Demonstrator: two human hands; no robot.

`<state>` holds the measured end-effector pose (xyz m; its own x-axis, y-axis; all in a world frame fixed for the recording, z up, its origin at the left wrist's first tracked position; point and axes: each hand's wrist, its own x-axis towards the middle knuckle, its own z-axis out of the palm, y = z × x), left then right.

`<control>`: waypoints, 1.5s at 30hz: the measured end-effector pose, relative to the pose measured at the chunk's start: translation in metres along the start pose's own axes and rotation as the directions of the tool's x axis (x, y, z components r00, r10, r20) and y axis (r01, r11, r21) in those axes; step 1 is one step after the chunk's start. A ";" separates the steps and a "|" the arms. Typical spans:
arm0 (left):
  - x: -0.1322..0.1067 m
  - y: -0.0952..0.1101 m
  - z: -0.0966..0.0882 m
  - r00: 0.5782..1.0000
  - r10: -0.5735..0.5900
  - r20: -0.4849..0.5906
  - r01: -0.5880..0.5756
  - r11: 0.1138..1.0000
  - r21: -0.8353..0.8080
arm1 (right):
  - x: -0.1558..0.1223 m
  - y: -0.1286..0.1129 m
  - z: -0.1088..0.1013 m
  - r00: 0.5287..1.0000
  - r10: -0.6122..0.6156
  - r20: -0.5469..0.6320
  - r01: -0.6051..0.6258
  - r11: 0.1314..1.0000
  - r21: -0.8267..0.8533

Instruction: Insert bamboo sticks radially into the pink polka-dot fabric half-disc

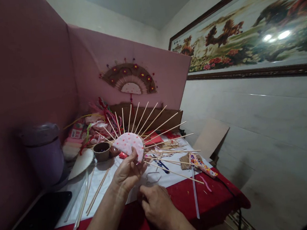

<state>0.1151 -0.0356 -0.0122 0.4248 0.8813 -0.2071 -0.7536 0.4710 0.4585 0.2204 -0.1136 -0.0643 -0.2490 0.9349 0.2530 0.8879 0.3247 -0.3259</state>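
Note:
My left hand (129, 173) grips a fan frame (129, 143) by its half-round base, thumb on the front. The base is covered in white cloth with pink dots. Several thin wooden sticks spread from its curved edge like rays, up and to the right. Just below, near the table's front edge, my right hand (158, 205) is closed with its fingers curled together. Whatever it may pinch is hidden. A dark blue-handled tool (161, 164) lies on the white sheet behind the sticks.
A finished brown fan (129, 75) hangs on the pink panel. Left stand a purple container (44, 155) and a small brown cup (102, 152); loose sticks (98, 191), glue sticks (81, 203) and a phone-like black slab (40, 214) lie nearer. A floral-wrapped tool (203, 166) rests right, beside a black cord (230, 191).

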 end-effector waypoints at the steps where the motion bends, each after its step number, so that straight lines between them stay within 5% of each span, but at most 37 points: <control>1: 0.000 0.000 0.000 1.000 0.004 -0.002 -0.004 1.000 0.002 | -0.001 -0.001 0.000 1.000 -0.006 -0.004 0.006 1.000 -0.007; 7: 0.000 -0.002 0.001 0.998 0.064 0.020 -0.066 0.994 0.086 | -0.008 -0.008 -0.004 0.998 -0.053 -0.039 0.054 0.998 0.021; 12: 0.002 -0.004 0.000 0.991 0.113 0.072 -0.122 0.984 0.129 | -0.013 -0.022 -0.011 0.997 -0.028 -0.072 0.047 0.960 0.275; 14: 0.002 -0.005 0.001 0.983 0.150 0.107 -0.163 0.978 0.131 | -0.016 -0.028 -0.017 0.998 -0.013 -0.053 0.037 0.886 0.462; 17: 0.001 -0.007 0.003 0.971 0.196 0.137 -0.214 0.968 0.131 | -0.019 -0.033 -0.031 1.000 0.009 0.009 -0.013 0.666 0.746; 21: 0.001 -0.007 0.004 0.957 0.254 0.139 -0.275 0.949 0.153 | -0.023 -0.022 -0.059 0.988 0.148 -0.050 -0.021 0.444 0.896; 23: 0.002 -0.006 0.003 0.959 0.262 0.113 -0.278 0.945 0.170 | -0.028 -0.009 -0.071 0.955 0.265 -0.133 -0.018 0.500 0.866; 25: 0.003 -0.005 0.002 0.961 0.265 0.074 -0.274 0.947 0.167 | -0.035 0.005 -0.078 0.903 0.330 -0.276 -0.024 0.680 0.733; 27: 0.003 -0.004 0.002 0.965 0.258 0.040 -0.261 0.954 0.150 | -0.044 0.019 -0.082 0.838 0.348 -0.421 -0.095 0.853 0.514; 30: 0.002 -0.004 0.003 0.974 0.225 0.006 -0.225 0.967 0.122 | -0.057 0.035 -0.085 0.759 0.288 -0.584 -0.181 0.955 0.236; 34: 0.003 -0.003 0.003 0.983 0.186 -0.006 -0.184 0.978 0.102 | -0.070 0.048 -0.089 0.757 0.251 -0.604 -0.213 0.968 0.135; 45: 0.003 0.002 0.003 0.993 0.088 -0.083 -0.081 0.993 0.086 | -0.060 0.078 -0.086 0.766 0.447 -0.462 -0.276 0.878 0.392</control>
<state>0.1167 -0.0319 -0.0097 0.3136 0.9196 -0.2365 -0.7399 0.3928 0.5461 0.3383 -0.1568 -0.0264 0.3853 0.7946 0.4692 0.6961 0.0835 -0.7130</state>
